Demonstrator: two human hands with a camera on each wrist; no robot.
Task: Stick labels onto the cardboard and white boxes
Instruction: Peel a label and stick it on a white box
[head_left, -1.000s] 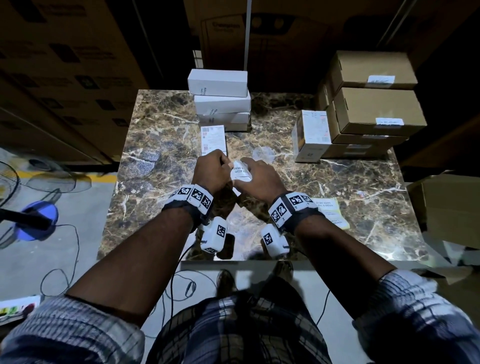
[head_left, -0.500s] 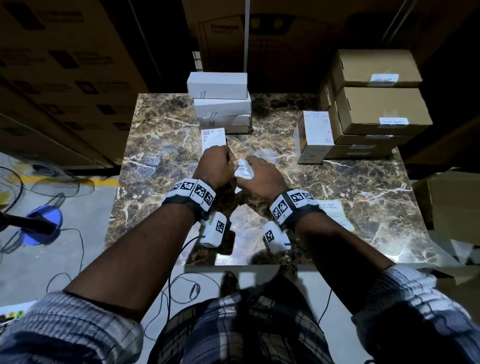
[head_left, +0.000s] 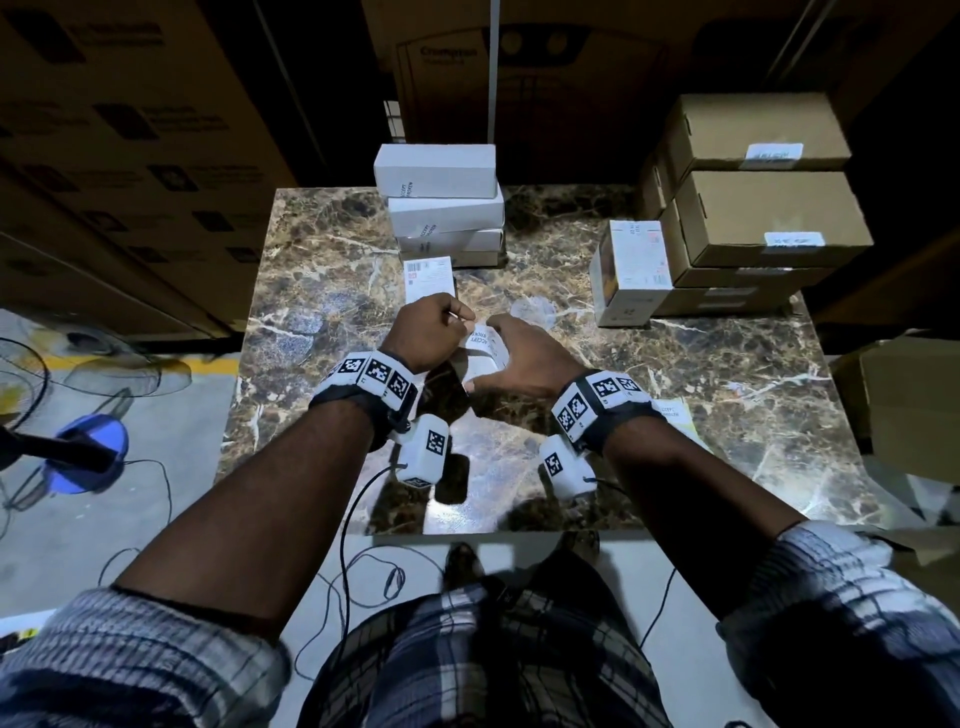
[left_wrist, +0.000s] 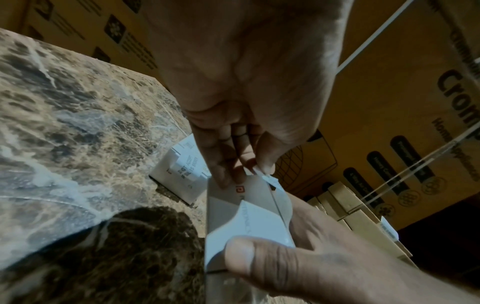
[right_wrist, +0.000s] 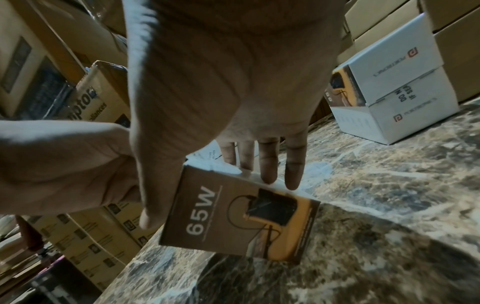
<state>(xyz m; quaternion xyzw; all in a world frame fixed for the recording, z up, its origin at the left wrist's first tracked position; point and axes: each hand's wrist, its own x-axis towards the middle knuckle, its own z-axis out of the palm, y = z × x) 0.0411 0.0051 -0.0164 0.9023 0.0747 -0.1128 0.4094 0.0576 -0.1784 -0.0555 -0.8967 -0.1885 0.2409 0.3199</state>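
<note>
A small white box (head_left: 477, 372) printed "65W" (right_wrist: 239, 222) is held above the marble table (head_left: 332, 270) at its middle. My right hand (head_left: 486, 359) grips it, thumb on the near side and fingers (right_wrist: 269, 170) on the far side. My left hand (head_left: 460, 319) pinches the edge of a white printed label (head_left: 485, 340) between thumb and fingers (left_wrist: 259, 170); the label curls over the box's top (left_wrist: 249, 218). A stack of white boxes (head_left: 441, 208) stands at the back. Brown cardboard boxes (head_left: 769, 218) carrying small labels are stacked at the back right.
A label sheet (head_left: 428, 278) lies flat beyond my left hand. Another sheet (head_left: 675, 415) lies right of my right wrist. A white box (head_left: 634, 270) leans against the cardboard stack. Large cartons wall the left and back. Cables and a fan lie on the floor at left.
Both hands stay together at the box in the table's middle. The label between them now curls further over the box. The head view has shifted slightly.
</note>
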